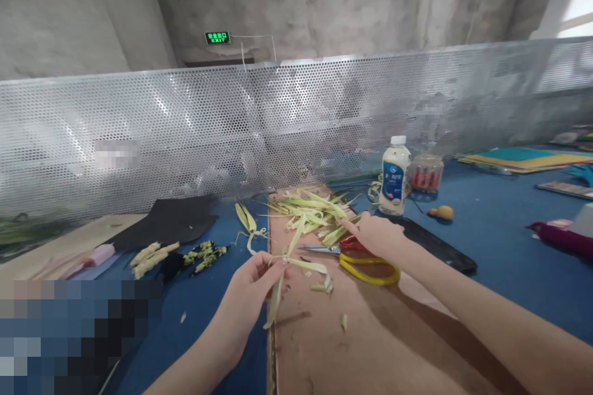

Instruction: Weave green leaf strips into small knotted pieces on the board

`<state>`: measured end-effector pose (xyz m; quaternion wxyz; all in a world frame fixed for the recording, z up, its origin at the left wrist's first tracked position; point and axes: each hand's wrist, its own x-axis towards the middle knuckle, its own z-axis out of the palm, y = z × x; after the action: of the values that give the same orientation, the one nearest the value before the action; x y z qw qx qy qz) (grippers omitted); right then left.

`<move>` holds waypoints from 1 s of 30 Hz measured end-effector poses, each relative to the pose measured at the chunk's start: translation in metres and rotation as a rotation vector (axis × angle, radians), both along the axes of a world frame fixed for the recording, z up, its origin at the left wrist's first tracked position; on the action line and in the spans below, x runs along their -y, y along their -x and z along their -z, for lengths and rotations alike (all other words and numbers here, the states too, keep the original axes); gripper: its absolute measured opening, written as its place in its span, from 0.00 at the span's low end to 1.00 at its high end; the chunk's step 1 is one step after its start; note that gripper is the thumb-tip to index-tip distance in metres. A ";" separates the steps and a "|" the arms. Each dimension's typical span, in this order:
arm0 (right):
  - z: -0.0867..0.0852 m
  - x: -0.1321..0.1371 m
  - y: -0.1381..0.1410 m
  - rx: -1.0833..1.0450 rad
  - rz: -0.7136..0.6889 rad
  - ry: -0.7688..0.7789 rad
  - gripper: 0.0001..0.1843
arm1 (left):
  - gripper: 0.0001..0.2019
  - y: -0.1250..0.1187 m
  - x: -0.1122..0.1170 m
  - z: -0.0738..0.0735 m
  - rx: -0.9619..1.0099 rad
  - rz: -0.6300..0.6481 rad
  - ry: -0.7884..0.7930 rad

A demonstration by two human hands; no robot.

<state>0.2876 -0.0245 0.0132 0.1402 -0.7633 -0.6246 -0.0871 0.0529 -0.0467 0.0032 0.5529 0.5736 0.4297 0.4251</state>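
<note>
While your left hand (pixel 252 289) pinches the limp-looking, light leaf strip (pixel 303 264) mid-length, your right hand (pixel 378 236) touches the pile (pixel 308 208), grip unclear.

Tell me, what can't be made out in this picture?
- Head view: the right hand covers the pivot of the scissors; whether its fingers grip the leaf pile is unclear.
- Head view, lower left: a pixelated block blurs whatever lies there.
- Bottle: label print too small to read.
- Behind the perforated screen: only hazy shapes through its holes.

hands (pixel 250 287) (pixel 377 234) 2 | held leaf strip (pixel 307 264) 1 | leaf-strip pile (pixel 310 210) 1 | bottle (pixel 395 179) 1 | jar (pixel 425 173) 1
</note>
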 end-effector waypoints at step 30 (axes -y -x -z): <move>0.025 0.054 0.086 -0.764 -0.573 -0.101 0.12 | 0.13 -0.003 0.012 -0.010 -0.172 0.113 -0.024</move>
<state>0.2012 -0.0787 -0.0116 0.4150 -0.5299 -0.7086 0.2117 0.0561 -0.0588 0.0127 0.5299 0.6378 0.4377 0.3476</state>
